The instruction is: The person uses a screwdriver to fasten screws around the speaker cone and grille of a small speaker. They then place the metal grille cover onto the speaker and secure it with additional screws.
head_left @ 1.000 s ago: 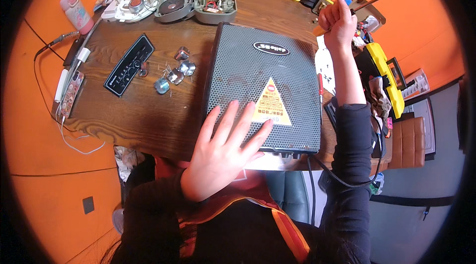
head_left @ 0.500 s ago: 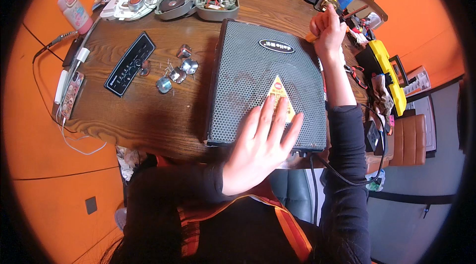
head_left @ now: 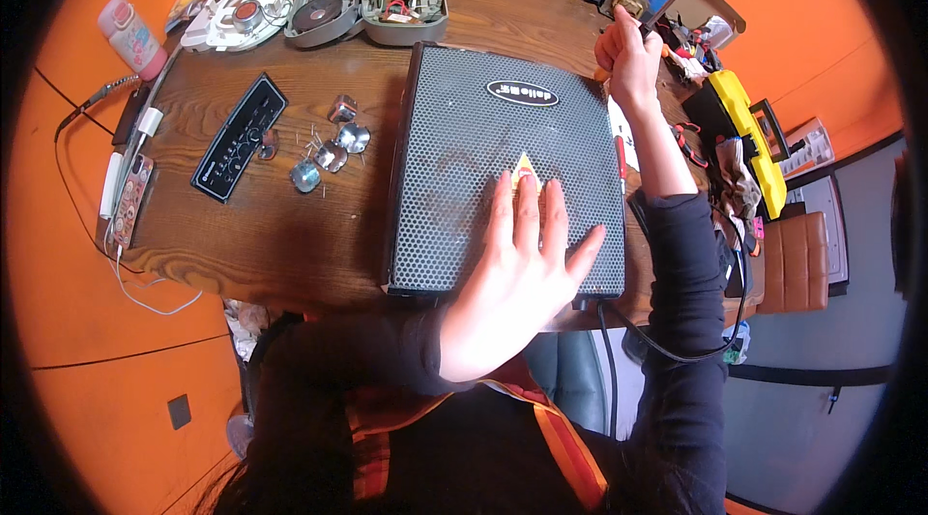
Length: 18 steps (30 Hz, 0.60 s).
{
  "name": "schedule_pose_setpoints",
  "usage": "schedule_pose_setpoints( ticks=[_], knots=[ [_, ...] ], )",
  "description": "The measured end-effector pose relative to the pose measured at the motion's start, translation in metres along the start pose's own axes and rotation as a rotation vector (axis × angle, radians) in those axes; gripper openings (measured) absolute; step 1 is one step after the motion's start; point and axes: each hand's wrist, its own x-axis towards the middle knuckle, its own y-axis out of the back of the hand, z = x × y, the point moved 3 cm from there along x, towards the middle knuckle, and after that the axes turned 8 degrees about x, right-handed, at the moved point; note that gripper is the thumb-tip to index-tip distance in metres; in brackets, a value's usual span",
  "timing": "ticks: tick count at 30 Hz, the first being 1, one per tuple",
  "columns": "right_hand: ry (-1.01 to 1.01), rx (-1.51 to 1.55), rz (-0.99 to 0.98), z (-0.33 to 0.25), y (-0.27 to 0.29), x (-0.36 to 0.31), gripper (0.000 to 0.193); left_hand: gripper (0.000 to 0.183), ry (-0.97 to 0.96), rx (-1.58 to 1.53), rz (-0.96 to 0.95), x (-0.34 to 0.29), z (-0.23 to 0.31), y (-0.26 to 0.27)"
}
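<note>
A black speaker box [head_left: 464, 133] with a grey perforated grille lies face up before me at the table's near edge. My left hand [head_left: 519, 273] rests flat on the grille's lower part, fingers spread, over most of a yellow triangular sticker [head_left: 523, 167]. Beyond the box's far right corner, my right hand [head_left: 633, 58] is closed round a screwdriver, its orange handle [head_left: 601, 75] peeking out below the fist; the fingers hide most of it. A black cable [head_left: 677, 357] runs from the box's near side, looping past my right forearm.
To the left lie a black control panel [head_left: 240, 138] and several shiny metal knobs [head_left: 331, 157] among loose screws. Opened grey device halves [head_left: 406, 27] and a white casing [head_left: 242, 17] sit at the back. A yellow-black toolbox [head_left: 754, 143] and red-handled pliers [head_left: 688, 143] are at right.
The view has shifted slightly, moving the table things a little left. My left hand covers more of the sticker now. The screwdriver's shaft, visible earlier beyond my right fist, is less visible.
</note>
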Motion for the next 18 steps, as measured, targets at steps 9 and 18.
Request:
schedule_pose_setpoints(
  ticks=[9,18],
  knots=[
    [0.013,0.120,-0.041,-0.015,0.003,0.006,0.043,0.080,-0.003,-0.064,0.013,0.001,-0.004,0.001],
    [0.042,0.045,-0.046,0.007,0.004,-0.003,0.045,0.082,-0.033,-0.119,-0.060,0.001,-0.004,0.005]
  ],
)
